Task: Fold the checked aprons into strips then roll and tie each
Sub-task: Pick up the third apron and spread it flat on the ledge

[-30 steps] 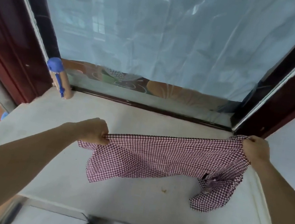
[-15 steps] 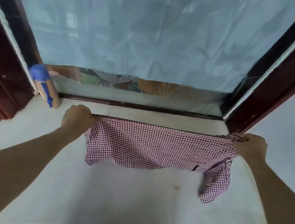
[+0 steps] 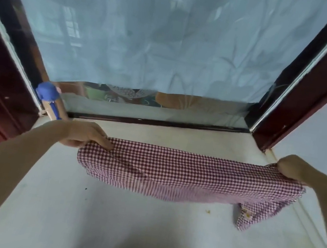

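1. Now the left hand (image 3: 82, 135) pinches one end of the checked apron (image 3: 182, 174) and the right hand (image 3: 293, 168) pinches the other; each grip is closed on cloth.
2. Since a second ago the apron has come down from hanging in the air and spreads as a long band across the pale surface (image 3: 121, 214), lying from 9 to 3 o'clock between the hands.
3. A loose corner still trails at 4 o'clock.
4. Judging by this, the strip fold is nearly laid; rolling and tying remain.
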`<state>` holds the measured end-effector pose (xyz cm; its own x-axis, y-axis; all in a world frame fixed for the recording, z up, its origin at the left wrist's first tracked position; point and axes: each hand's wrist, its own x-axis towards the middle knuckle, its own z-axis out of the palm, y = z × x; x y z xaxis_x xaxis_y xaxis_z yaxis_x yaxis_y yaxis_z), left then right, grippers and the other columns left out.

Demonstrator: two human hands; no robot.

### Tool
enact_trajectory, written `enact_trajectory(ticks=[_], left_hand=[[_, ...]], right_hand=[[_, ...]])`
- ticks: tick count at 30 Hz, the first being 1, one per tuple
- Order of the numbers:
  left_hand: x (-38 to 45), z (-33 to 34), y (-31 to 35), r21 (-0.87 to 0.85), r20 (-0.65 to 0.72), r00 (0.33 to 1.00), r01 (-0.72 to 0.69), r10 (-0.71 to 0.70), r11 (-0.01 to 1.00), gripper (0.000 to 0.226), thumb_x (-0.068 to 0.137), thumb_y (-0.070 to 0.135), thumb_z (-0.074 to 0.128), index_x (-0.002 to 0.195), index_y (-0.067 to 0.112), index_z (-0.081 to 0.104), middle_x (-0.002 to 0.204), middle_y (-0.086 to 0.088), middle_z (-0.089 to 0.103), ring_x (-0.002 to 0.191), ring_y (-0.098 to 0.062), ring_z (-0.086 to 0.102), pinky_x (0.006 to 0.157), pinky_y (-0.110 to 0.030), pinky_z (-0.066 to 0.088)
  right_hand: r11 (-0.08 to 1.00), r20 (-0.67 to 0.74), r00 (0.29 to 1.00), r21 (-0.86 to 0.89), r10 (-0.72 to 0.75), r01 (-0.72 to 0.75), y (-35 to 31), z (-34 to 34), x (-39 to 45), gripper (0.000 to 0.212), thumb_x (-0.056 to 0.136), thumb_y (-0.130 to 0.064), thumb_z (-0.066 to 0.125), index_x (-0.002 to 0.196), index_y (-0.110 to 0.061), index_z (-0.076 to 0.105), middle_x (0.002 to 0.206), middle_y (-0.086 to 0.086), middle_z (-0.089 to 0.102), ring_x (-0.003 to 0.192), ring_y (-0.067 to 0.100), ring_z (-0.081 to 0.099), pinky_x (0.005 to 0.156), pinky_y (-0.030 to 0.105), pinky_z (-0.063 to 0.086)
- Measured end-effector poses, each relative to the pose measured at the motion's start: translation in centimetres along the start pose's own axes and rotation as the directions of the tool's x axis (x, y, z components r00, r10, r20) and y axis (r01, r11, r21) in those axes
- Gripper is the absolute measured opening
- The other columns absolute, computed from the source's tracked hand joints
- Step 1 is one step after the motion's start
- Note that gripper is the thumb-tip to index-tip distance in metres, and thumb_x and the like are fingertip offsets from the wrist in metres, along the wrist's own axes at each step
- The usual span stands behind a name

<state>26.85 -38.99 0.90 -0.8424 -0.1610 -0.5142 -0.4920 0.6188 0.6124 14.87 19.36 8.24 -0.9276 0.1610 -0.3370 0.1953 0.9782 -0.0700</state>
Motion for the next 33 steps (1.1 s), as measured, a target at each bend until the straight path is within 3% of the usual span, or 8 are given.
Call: enact_trajectory(ticks=[4, 8, 10, 14, 19, 23, 27, 33], left_hand=[[-0.7, 1.1, 1.0, 0.086, 0.16, 0.983, 0.079, -0.092, 0.993, 0.029, 0.072, 0.042, 0.083, 0.083, 0.015, 0.076, 0.09, -0.008, 0.075, 0.087, -0.024, 0.072, 0.081, -0.038, 0.059], [0.7, 5.6, 1.2, 0.311, -0.075, 0.994, 0.096, -0.076, 0.946, 0.053, 0.087, 0.052, 0.064, 0.089, -0.001, 0.072, 0.089, -0.009, 0.067, 0.088, -0.021, 0.064, 0.077, -0.028, 0.048], [2.5, 7.7, 0.2, 0.274, -0.137, 0.987, 0.114, -0.078, 0.955, 0.05, 0.088, 0.05, 0.063, 0.093, 0.001, 0.072, 0.093, -0.008, 0.066, 0.094, -0.023, 0.063, 0.078, -0.028, 0.045], [5.7, 10.8, -0.8, 0.23, -0.097, 0.994, 0.072, -0.051, 0.971, 0.04, 0.085, 0.043, 0.069, 0.105, 0.009, 0.069, 0.108, -0.005, 0.061, 0.102, -0.022, 0.057, 0.082, -0.027, 0.042], [7.8, 11.8, -2.5, 0.15, -0.152, 0.987, -0.027, 0.05, 0.988, 0.022, 0.081, 0.035, 0.074, 0.094, 0.017, 0.07, 0.103, 0.001, 0.066, 0.1, -0.018, 0.058, 0.094, -0.034, 0.046], [8.6, 12.1, -3.8, 0.086, -0.183, 0.982, 0.056, -0.039, 0.995, 0.024, 0.084, 0.035, 0.073, 0.085, 0.014, 0.062, 0.082, -0.002, 0.068, 0.077, -0.02, 0.065, 0.071, -0.029, 0.049], [9.2, 14.0, -6.7, -0.079, -0.154, 0.952, 0.255, -0.265, 0.964, 0.03, 0.088, 0.038, 0.069, 0.097, 0.011, 0.061, 0.097, -0.005, 0.064, 0.083, -0.019, 0.059, 0.073, -0.028, 0.046], [9.3, 16.5, -8.2, -0.178, -0.183, 0.928, 0.292, -0.323, 0.94, 0.035, 0.093, 0.036, 0.061, 0.103, 0.003, 0.067, 0.099, -0.012, 0.07, 0.087, -0.027, 0.064, 0.079, -0.035, 0.054]], right_hand=[[1.0, -0.096, 0.995, 0.027, -0.005, 0.007, -1.1, 0.0, 2.3, 0.03, 0.096, -0.018, 0.045, 0.113, -0.004, 0.066, 0.127, 0.018, 0.062, 0.113, 0.031, 0.056, 0.094, 0.034, 0.042], [0.986, -0.317, 0.943, -0.094, 0.102, -0.138, -5.0, 5.7, 3.9, 0.047, 0.08, -0.018, 0.064, 0.123, -0.001, 0.053, 0.124, 0.023, 0.054, 0.115, 0.041, 0.051, 0.099, 0.052, 0.039], [0.972, -0.345, 0.933, -0.235, -0.097, 0.014, -8.0, 11.0, 3.5, 0.048, 0.074, -0.014, 0.066, 0.119, -0.005, 0.052, 0.118, 0.02, 0.052, 0.109, 0.039, 0.051, 0.094, 0.054, 0.044], [0.892, -0.04, 0.891, -0.028, -0.453, 0.452, -14.7, 22.4, 0.2, 0.047, 0.084, -0.027, 0.067, 0.128, -0.014, 0.056, 0.136, 0.013, 0.049, 0.127, 0.033, 0.046, 0.101, 0.048, 0.046], [0.945, 0.354, 0.883, 0.011, -0.309, 0.327, -15.9, 30.6, -1.7, 0.094, 0.081, -0.071, 0.059, 0.155, -0.037, 0.012, 0.165, -0.001, -0.006, 0.151, 0.033, -0.004, 0.115, 0.065, 0.017], [0.95, 0.33, 0.903, -0.048, -0.275, 0.307, -15.5, 32.1, -2.4, 0.105, 0.078, -0.07, 0.062, 0.155, -0.038, -0.001, 0.164, 0.0, -0.019, 0.151, 0.033, -0.013, 0.116, 0.068, 0.01], [0.966, 0.325, 0.912, 0.024, -0.25, 0.256, -16.1, 32.2, -1.7, 0.104, 0.073, -0.062, 0.074, 0.152, -0.038, 0.011, 0.164, -0.001, -0.014, 0.151, 0.032, -0.012, 0.115, 0.069, 0.008], [0.966, 0.33, 0.908, 0.061, -0.256, 0.25, -16.0, 32.2, -1.7, 0.11, 0.061, -0.049, 0.088, 0.147, -0.032, 0.022, 0.164, -0.001, -0.014, 0.15, 0.031, -0.014, 0.115, 0.07, 0.006]])
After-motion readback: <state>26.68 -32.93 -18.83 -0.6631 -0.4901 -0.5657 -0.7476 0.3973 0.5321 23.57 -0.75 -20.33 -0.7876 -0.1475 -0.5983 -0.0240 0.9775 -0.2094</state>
